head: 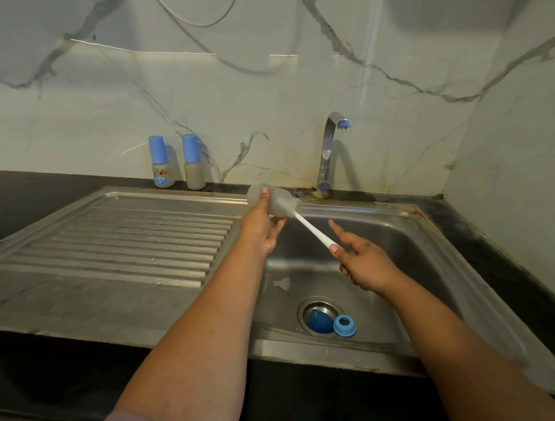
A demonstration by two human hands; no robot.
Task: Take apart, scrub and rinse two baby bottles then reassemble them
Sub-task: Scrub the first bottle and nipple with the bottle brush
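Head view: left hand gripping bottle, right hand pinching brush handle, above open sink basin.

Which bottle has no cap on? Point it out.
The bottle in the left hand, tilted over the sink with the brush inside. The two bottles by the wall stand upright, blue-capped.

left hand gripping bottle, right hand holding brush handle

Head view, down over sink.
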